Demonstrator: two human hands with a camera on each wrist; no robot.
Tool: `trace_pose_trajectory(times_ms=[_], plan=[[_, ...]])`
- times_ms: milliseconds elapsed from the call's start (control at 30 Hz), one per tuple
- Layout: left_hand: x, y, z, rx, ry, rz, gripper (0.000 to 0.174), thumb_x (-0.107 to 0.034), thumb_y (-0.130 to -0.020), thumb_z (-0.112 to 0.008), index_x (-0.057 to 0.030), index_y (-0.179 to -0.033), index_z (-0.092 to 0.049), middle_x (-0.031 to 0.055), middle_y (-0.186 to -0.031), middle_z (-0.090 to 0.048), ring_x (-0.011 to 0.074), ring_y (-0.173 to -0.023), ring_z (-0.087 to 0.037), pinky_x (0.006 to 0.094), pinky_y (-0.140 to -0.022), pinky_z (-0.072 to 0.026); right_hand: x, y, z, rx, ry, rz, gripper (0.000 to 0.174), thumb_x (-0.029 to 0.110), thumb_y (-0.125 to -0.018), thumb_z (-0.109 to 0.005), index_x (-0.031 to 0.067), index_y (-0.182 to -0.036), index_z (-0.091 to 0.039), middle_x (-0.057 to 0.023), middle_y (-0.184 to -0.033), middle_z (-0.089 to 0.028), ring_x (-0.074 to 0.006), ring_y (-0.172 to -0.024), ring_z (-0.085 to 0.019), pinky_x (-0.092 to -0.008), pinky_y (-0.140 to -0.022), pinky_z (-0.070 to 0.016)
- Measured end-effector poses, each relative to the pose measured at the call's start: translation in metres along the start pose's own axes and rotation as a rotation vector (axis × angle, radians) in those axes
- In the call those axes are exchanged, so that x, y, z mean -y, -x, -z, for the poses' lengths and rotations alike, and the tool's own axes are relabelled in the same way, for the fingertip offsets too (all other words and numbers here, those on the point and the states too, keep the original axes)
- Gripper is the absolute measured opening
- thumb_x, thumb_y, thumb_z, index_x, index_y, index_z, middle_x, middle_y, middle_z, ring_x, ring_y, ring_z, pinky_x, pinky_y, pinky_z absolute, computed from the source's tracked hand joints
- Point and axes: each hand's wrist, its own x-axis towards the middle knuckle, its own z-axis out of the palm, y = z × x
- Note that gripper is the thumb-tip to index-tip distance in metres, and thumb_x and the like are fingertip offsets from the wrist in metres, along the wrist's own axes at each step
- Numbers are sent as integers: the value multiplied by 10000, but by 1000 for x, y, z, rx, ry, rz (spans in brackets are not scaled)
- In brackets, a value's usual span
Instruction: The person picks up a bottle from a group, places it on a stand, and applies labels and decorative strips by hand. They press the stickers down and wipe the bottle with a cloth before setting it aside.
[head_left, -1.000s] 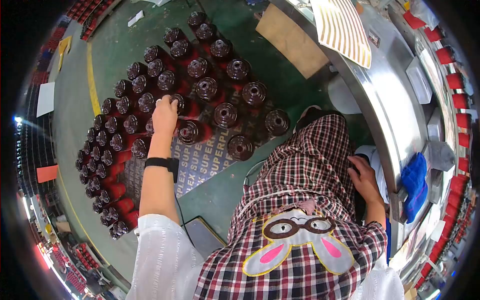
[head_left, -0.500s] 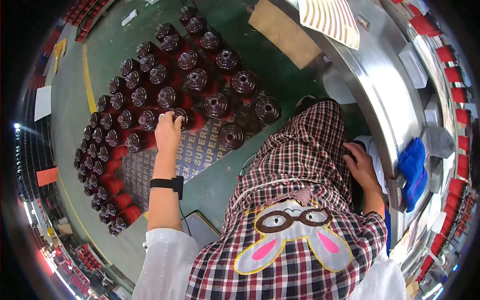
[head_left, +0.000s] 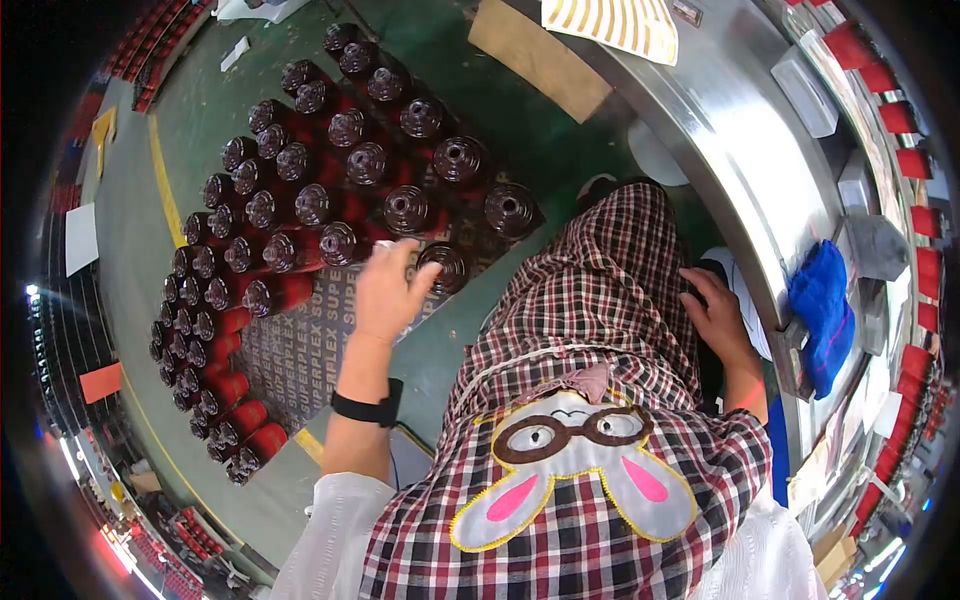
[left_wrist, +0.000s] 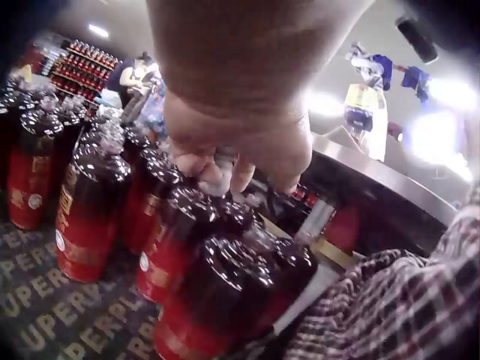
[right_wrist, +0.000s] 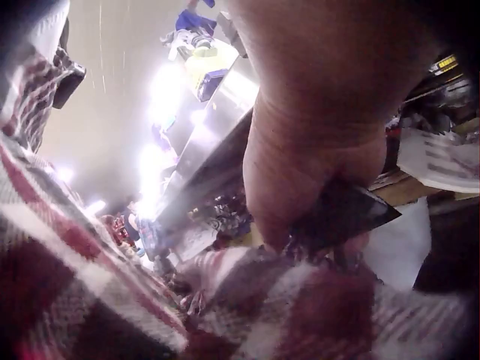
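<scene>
Rows of dark-topped red bottles (head_left: 367, 163) stand upright on a printed sheet on the floor. My left hand (head_left: 385, 295) is over the near edge of the group, thumb and fingers spread apart. Its thumb overlaps the nearest bottle (head_left: 448, 268) in the head view, and something whitish shows at a fingertip. From the left wrist, the fingers (left_wrist: 199, 166) hang down just above the shiny shoulders of several bottles (left_wrist: 232, 274). My right hand (head_left: 720, 318) rests at the side of my lap on the checked apron (head_left: 600, 260), fingers loosely bent, with nothing visible in it.
A metal-edged workbench (head_left: 690, 125) curves along the right, with a blue cloth (head_left: 822, 318) on its near side. A cardboard sheet (head_left: 540, 55) leans by the bench. The printed sheet (head_left: 320, 345) lies on the green floor, and more red bottles line the far right.
My left hand has left the bottle top it was touching and moved right, towards the nearest bottle, its fingers spreading. The head view has shifted, while my right hand stays at my lap.
</scene>
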Motion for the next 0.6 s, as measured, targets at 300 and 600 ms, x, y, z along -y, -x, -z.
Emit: trace_pose_trajectory(times_ms=[300,600], plan=[[-9,13,-32,69,-167,23,292,-234,-827,-695,-46,-1026,-594,163,-891,-619,360,-800,-637,435,-695,-519,-5,3,-2,-24,-17,6,351,106,-894,-639,36,-1234,-591,-190,-1234,-596,-365,-1163,-566,-415,-973,-460],[4,13,-49,-29,-160,72,261,-260,-850,-679,-42,-944,-570,172,-849,-620,370,-744,-637,451,-660,-516,-10,3,-6,-39,14,18,341,98,-888,-640,26,-1218,-593,-188,-1224,-601,-376,-1155,-566,-422,-974,-460]])
